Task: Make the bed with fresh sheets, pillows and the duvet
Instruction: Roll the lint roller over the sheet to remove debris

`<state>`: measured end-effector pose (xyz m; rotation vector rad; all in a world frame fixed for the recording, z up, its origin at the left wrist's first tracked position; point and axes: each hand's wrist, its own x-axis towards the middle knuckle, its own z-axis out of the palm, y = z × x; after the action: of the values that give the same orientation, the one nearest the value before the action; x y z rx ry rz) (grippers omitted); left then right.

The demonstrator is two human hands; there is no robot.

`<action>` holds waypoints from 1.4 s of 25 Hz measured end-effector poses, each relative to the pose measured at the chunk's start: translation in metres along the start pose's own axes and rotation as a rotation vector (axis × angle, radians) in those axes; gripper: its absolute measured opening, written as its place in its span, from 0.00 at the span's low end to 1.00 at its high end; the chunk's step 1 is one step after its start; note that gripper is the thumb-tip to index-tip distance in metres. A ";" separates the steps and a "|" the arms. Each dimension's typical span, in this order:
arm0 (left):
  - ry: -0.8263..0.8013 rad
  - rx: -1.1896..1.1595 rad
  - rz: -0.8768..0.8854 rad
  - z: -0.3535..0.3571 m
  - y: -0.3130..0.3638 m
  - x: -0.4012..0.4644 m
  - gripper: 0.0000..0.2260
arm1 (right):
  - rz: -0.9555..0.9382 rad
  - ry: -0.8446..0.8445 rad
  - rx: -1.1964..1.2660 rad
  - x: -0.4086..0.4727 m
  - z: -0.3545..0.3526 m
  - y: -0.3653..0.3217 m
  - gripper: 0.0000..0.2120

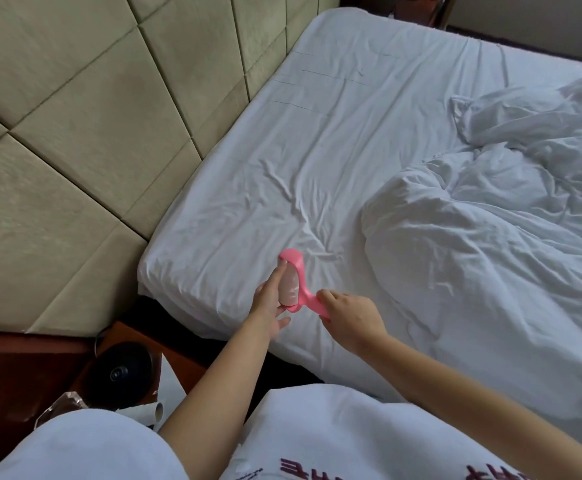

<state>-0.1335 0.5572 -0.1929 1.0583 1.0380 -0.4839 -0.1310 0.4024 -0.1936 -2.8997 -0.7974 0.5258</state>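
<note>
The white fitted sheet (pixel 317 140) covers the mattress up to the beige padded headboard panels (pixel 74 116); it is creased near the close corner and bare of pillows. The crumpled white duvet (pixel 490 220) lies bunched on the right half of the bed, just right of both hands.

The pink plastic lint roller (pixel 294 285) is held above the near corner of the sheet. Its roll axis runs away from the person; its handle angles back toward the right.

The right hand (pixel 350 320) has its fingers curled round the handle. The left hand (pixel 268 306) lies alongside the roll, fingers extended and touching its sticky paper, probably to peel or turn it. The left hand is nearer the headboard, the right nearer the duvet.

A black round appliance (pixel 119 372) sits on the dark wooden bedside stand (pixel 12 368) at lower left.
</note>
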 end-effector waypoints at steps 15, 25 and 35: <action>-0.134 -0.217 -0.130 -0.055 -0.027 0.001 0.14 | 0.069 -0.109 -0.107 -0.027 0.038 -0.038 0.09; -0.160 -0.189 -0.188 -0.038 -0.067 0.005 0.32 | 0.286 -0.163 -0.118 -0.055 0.065 -0.026 0.05; -0.272 -0.054 -0.131 0.045 -0.109 -0.060 0.09 | 0.363 0.006 -0.008 -0.132 0.061 0.021 0.08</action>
<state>-0.2235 0.4598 -0.1876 0.8525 0.8759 -0.6828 -0.2491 0.3166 -0.2147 -3.0637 -0.2679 0.5418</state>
